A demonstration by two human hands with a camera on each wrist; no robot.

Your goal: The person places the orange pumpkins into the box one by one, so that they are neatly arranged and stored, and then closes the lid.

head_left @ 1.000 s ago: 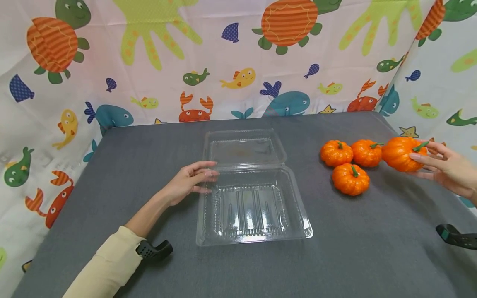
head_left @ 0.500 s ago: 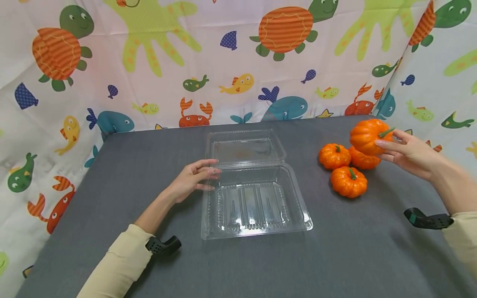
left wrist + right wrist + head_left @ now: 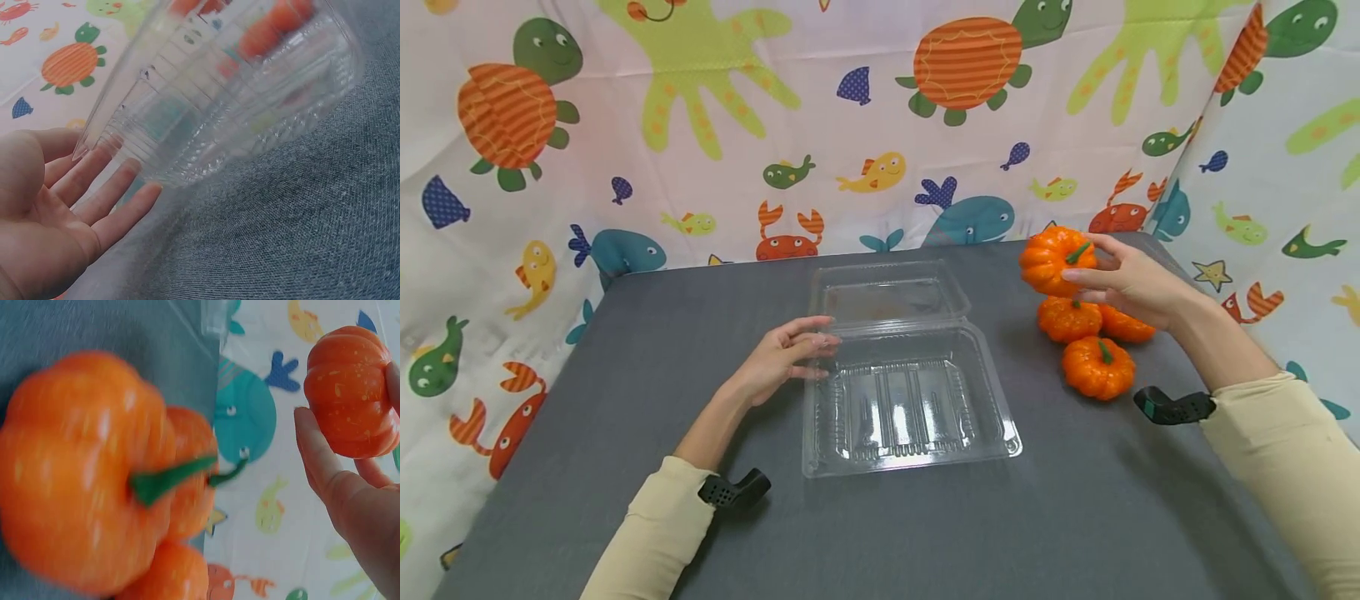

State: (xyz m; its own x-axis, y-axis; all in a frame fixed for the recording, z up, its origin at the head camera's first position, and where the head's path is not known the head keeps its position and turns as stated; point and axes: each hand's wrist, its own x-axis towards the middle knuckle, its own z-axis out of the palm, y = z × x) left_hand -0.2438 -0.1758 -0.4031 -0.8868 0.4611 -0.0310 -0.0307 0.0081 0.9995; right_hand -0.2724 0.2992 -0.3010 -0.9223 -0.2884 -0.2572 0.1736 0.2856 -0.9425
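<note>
In the right hand sits a gripped pumpkin, the left hand seemingly loose.

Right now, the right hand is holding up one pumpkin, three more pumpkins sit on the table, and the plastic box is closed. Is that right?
No: the plastic box is open, its lid laid back, as the head view shows. The right hand does hold up one pumpkin, and three more pumpkins sit on the table.
</note>
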